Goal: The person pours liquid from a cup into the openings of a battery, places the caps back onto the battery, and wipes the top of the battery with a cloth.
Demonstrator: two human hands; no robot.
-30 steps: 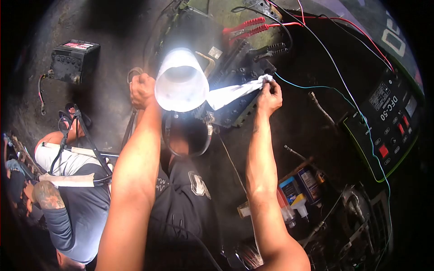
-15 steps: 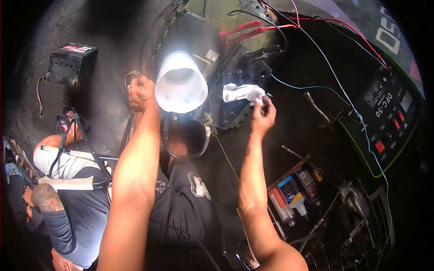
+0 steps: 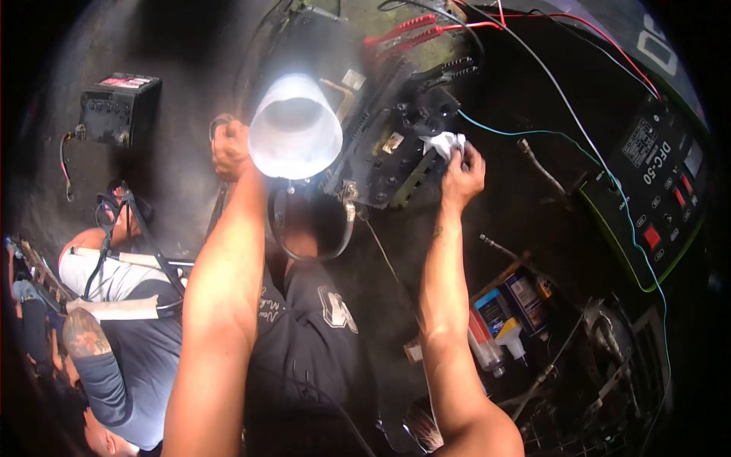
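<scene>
The DFC-50 unit (image 3: 638,199) lies at far right, well apart from the dark case (image 3: 375,174) near centre, while the white container (image 3: 295,131) shows at the case's left. The right hand (image 3: 461,172) has thumb and fingers pinched together on the white cloth (image 3: 443,144), bunched at the case's right side, contact with the case unconfirmed. The left hand (image 3: 231,151) is curled closed beside the container, at a brown loop (image 3: 221,119), its exact hold hidden.
</scene>
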